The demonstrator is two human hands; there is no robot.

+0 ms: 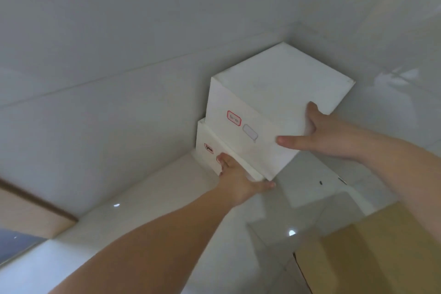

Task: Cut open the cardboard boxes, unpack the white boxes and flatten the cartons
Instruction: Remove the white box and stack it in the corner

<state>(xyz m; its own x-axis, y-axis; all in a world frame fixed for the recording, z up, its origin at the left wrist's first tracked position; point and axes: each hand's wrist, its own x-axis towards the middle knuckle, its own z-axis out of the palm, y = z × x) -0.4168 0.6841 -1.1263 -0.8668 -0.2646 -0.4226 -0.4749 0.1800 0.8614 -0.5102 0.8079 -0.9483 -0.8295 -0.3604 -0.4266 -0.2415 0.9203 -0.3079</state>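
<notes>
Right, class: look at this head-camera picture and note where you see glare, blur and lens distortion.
Head view: small bright glare spots sit on the glossy floor; wall seams bow from the wide-angle lens; the red-edged label on the upper white box is too blurred to read; lighting is dim and even, with a soft shadow under that box.

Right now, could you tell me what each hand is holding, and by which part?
The right hand grips the upper white box at its near right corner; the left hand presses on the lower white box's front edge.
</notes>
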